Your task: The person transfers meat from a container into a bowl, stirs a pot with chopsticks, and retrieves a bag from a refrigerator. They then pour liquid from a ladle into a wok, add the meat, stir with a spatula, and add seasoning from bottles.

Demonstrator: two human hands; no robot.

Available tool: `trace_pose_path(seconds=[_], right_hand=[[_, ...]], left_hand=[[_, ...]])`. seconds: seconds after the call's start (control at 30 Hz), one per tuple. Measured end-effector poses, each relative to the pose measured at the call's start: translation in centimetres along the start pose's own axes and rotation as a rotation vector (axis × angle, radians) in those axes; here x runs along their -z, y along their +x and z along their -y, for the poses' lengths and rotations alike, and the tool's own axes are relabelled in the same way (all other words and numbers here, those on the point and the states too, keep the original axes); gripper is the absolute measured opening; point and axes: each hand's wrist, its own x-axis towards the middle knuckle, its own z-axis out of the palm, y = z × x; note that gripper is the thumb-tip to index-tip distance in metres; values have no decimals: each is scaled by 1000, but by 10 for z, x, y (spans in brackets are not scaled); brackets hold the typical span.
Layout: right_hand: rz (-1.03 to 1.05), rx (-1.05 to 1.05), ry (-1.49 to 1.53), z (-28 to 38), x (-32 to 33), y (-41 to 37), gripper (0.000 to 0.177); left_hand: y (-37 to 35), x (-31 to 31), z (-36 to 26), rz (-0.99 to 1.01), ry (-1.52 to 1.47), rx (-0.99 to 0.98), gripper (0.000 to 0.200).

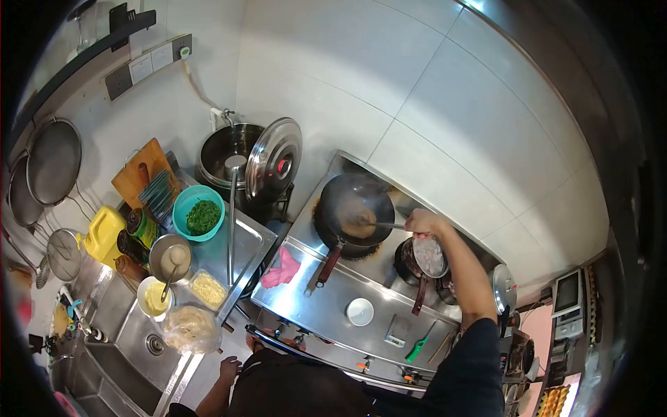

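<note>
My right hand (419, 221) reaches over the stove and is closed around the handle of a long metal cooking utensil (389, 225). The utensil's head rests in the brown contents (356, 222) of a dark wok (342, 189), so its shape is hard to make out. Some steam or haze shows over the wok. Below my right wrist are a smaller dark pan (405, 263) and a clear bag or bowl of whitish stuff (429, 256). My left hand (229, 367) hangs low beside my body, near the counter corner, fingers loosely apart with nothing seen in them.
A white bowl (360, 312), a small scale (397, 330), a green-handled tool (418, 346) and a pink cloth (281, 269) lie on the steel stove top. Leftward stand a teal bowl of chopped greens (202, 217), a tall pot (224, 142) with its lid (274, 160), and a sink (142, 326).
</note>
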Motion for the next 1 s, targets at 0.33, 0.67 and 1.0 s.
trace_pose_path(seconds=[0.33,0.67,1.0], right_hand=[[-328,-28,-314,-18,5,35,18],[-607,277,-400,-15,-78,66,33],[-521,123,-160,-69,-187,-39,38]], left_hand=[[-34,3,28,-161,373,-183,35],[-63,8,43,-245,285,-115,39],[-71,2,30,-215,300,-140,40]])
